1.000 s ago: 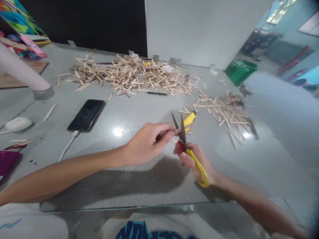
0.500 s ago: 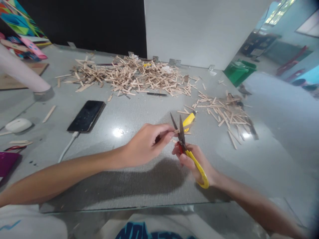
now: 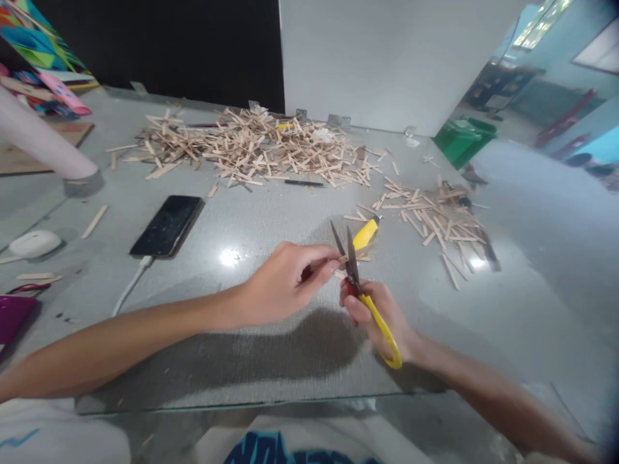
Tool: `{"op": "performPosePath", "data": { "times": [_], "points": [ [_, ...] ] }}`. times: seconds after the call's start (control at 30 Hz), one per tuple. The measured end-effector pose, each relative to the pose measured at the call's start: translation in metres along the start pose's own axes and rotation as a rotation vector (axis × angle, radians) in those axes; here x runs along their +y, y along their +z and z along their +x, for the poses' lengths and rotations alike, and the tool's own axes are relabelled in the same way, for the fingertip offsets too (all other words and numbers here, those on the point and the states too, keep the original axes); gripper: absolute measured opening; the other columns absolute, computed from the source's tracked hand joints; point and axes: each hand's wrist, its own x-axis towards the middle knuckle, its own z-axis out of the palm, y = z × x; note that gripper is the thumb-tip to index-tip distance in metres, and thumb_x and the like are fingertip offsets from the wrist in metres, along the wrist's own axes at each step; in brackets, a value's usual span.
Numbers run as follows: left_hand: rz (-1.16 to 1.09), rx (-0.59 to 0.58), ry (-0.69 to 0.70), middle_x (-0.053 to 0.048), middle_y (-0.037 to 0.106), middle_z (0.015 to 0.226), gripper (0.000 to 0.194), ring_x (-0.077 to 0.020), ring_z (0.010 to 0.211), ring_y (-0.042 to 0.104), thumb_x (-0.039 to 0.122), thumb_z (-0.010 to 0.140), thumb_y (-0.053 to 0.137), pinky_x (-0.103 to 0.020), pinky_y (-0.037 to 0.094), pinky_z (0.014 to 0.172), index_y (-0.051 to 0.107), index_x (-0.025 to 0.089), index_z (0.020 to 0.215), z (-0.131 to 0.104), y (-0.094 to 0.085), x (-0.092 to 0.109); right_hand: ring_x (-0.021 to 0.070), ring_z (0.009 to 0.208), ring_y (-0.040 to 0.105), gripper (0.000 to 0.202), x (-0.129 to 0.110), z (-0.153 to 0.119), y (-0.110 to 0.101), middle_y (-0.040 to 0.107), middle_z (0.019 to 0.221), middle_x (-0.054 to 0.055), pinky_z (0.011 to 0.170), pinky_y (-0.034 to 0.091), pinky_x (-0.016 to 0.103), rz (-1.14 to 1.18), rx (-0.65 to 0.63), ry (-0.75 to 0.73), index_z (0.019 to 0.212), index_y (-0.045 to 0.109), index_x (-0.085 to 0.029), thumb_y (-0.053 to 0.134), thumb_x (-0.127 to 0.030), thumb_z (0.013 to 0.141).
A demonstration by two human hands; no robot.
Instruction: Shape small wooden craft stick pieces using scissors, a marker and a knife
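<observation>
My left hand (image 3: 297, 277) pinches a thin wooden stick (image 3: 343, 260) between thumb and fingertips. The stick's end reaches the scissors (image 3: 352, 261), whose dark blades are parted and point away from me. Around the scissors' yellow and red handles, my right hand (image 3: 377, 312) is closed. Just beyond the blades a yellow cutter (image 3: 366, 234) lies on the table, partly covered by the scissors. Beneath the hands, a few short stick pieces (image 3: 340, 275) rest on the tabletop.
A long heap of cut wooden sticks (image 3: 271, 148) lies along the back, and a smaller pile (image 3: 430, 216) sits to the right. On the left are a phone (image 3: 167, 225) with a white cable, a white earbud case (image 3: 35, 243) and a pale tube (image 3: 48, 138).
The scissors' blades have come slightly closer together around the stick, and my right hand has shifted a little. My left hand stays almost in place.
</observation>
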Motion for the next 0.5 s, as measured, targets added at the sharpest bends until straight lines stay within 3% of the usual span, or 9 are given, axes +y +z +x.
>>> {"op": "performPosePath", "data": {
  "times": [0.33,0.5],
  "points": [
    [-0.052,-0.024,-0.098,0.004,0.057,0.069,0.038,-0.0087,0.060,0.042,0.035,0.110,0.048,-0.023,0.032,0.056,0.076,0.012,0.097,0.003,0.003,0.000,0.0117,0.049,0.044,0.056,0.020,-0.002,0.002,0.047,0.060,-0.005,0.047,0.036,0.026,0.056,-0.001,0.104,0.080,0.053,-0.023,0.060,-0.072,0.105],
    [-0.146,0.009,-0.138,0.003,0.058,0.073,0.036,-0.0093,0.060,0.043,0.038,0.110,0.051,-0.022,0.032,0.055,0.075,0.013,0.102,0.005,0.002,-0.002,0.0158,0.062,0.055,0.054,0.015,0.002,-0.001,0.054,0.070,-0.001,0.058,0.047,0.029,0.082,-0.066,-0.056,0.086,0.057,-0.021,0.054,-0.071,0.108]
  ]
}}
